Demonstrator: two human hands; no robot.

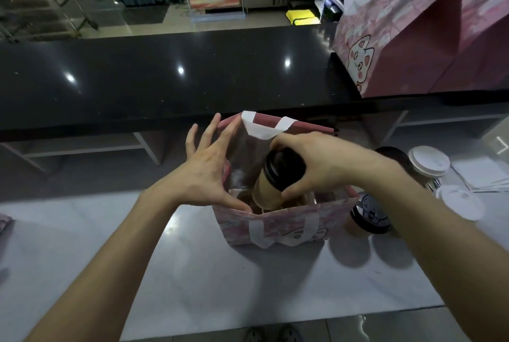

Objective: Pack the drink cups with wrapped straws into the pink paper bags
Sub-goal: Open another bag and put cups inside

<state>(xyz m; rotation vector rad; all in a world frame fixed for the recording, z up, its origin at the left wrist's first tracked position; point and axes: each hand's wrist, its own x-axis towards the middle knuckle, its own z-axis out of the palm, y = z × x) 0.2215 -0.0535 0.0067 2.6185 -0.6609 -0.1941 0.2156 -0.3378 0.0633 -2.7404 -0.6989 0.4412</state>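
Note:
An open pink paper bag with white handles stands on the steel worktop in front of me. My right hand grips the black lid of a tan drink cup, held tilted inside the bag's mouth. My left hand has straight, spread fingers; its thumb presses the near rim and its fingers hold the far left corner apart. Just right of the bag stands another tan cup with a black lid. No wrapped straw can be made out.
Two white-lidded cups stand at the right beside a stack of white paper. Closed pink cat-print bags stand on the raised black counter at the back right. A pink item lies at the left edge.

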